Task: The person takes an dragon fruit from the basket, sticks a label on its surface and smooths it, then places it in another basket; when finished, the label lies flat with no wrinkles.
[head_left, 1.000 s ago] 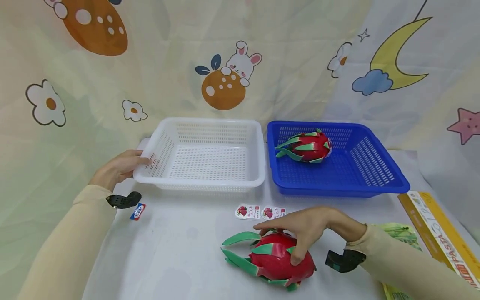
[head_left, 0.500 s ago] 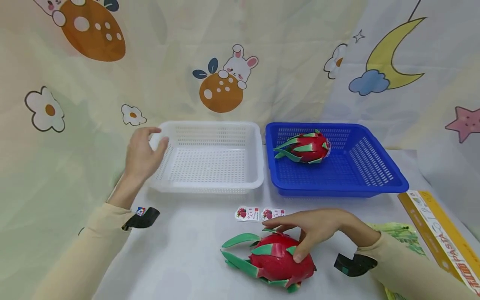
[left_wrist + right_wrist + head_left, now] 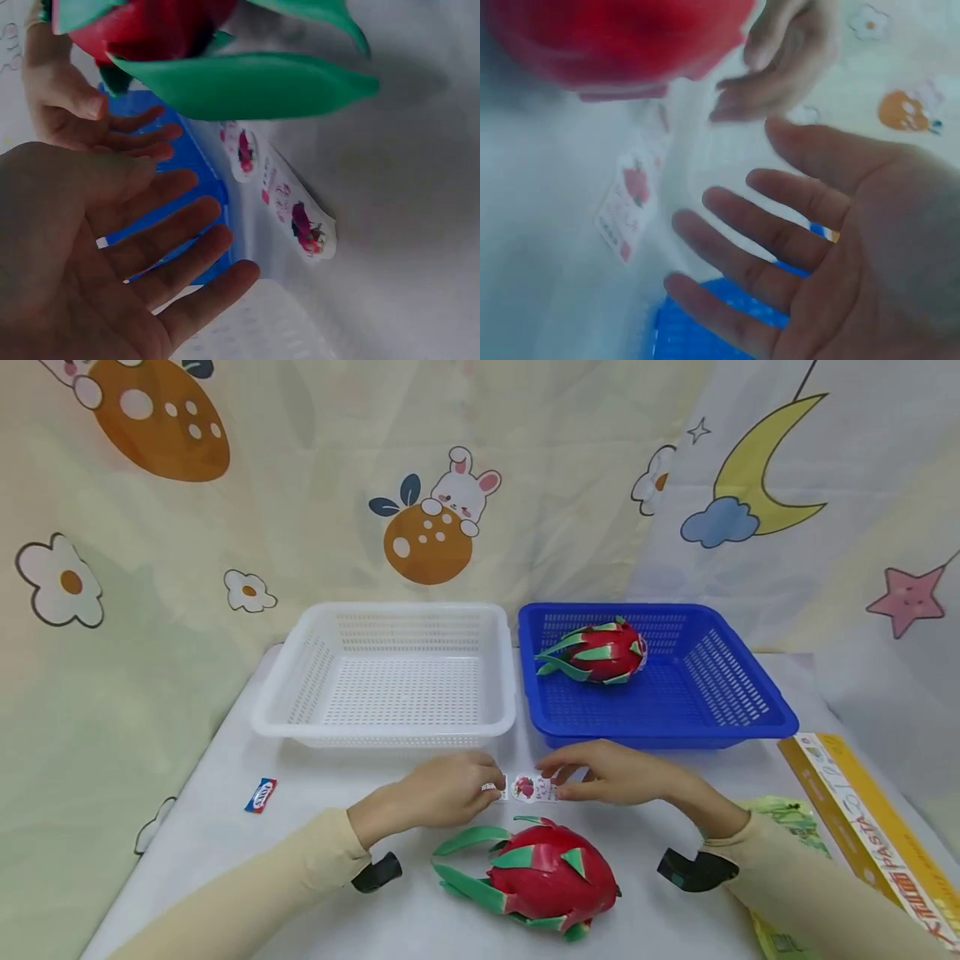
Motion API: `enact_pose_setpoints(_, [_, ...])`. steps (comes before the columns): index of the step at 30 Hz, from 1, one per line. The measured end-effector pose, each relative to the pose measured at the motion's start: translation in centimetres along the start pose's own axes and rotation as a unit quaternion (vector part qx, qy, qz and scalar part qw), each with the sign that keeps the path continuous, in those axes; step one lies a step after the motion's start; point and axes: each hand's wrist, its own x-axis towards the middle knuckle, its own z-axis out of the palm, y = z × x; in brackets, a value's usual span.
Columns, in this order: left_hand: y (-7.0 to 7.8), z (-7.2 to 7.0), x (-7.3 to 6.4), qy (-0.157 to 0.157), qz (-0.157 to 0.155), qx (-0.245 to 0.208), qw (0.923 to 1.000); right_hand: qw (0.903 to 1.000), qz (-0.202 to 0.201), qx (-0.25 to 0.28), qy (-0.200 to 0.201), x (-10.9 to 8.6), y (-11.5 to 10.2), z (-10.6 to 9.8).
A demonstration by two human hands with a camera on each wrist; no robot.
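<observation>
Two small white labels (image 3: 524, 788) printed with dragon fruit lie on the table between the hands. My left hand (image 3: 444, 789) hovers by the left label and partly hides it in the head view; the left wrist view shows its fingers (image 3: 191, 259) spread and holding nothing. Over the right label's edge is my right hand (image 3: 618, 774), whose relaxed fingers (image 3: 739, 247) are also bare in the right wrist view. A red dragon fruit (image 3: 551, 872) with green leaf tips rests on the table just in front of both hands, touched by neither.
Behind the hands stand a white basket (image 3: 405, 731) and a blue basket (image 3: 667, 727); a second dragon fruit (image 3: 603, 653) lies in the blue one. A long pasta box (image 3: 870, 827) and a green-yellow packet (image 3: 787, 818) are at right, a small wrapper (image 3: 260, 795) at left.
My left hand has left the white basket's rim and come right and nearer to the labels. My right hand has let go of the near dragon fruit and moved up to the labels.
</observation>
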Motion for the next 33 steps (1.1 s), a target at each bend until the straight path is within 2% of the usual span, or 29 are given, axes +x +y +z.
enact_pose_setpoints(2, [-0.7,0.8,0.6,-0.034,0.016,0.006,0.9993,0.9993,0.0,-0.037,0.005,0.7,-0.1,0.5])
enact_pose_setpoints(5, [-1.4,1.5,1.2,-0.064,0.034,0.011,0.9973,0.9945,0.005,-0.103,0.013,1.9,-0.5,1.2])
enact_pose_setpoints(8, [-1.7,2.0,1.5,-0.094,0.032,0.007,0.9951,0.988,0.008,-0.153,0.023,3.1,-0.8,1.8])
enact_pose_setpoints(12, [-1.8,2.3,1.7,-0.123,0.015,0.006,0.9922,0.9811,0.005,-0.19,0.035,4.5,-0.3,2.7])
enact_pose_setpoints(16, [-1.7,2.2,1.7,-0.129,0.007,0.012,0.9916,0.9726,-0.009,-0.227,0.049,5.3,0.6,3.8])
enact_pose_setpoints(21, [-1.6,2.1,1.7,-0.132,-0.003,0.005,0.9913,0.9549,-0.046,-0.277,0.095,5.6,1.1,4.8])
enact_pose_setpoints(24, [-1.6,2.1,1.7,-0.137,-0.01,0.003,0.9906,0.9482,-0.056,-0.29,0.116,5.6,1.3,5.1])
enact_pose_setpoints(28, [-1.6,2.1,1.7,-0.142,-0.017,0.004,0.9897,0.9457,-0.062,-0.291,0.131,5.6,1.4,5.2])
enact_pose_setpoints(33, [-1.5,2.1,1.6,-0.139,-0.013,0.012,0.9901,0.9519,-0.058,-0.264,0.144,5.4,1.6,5.1])
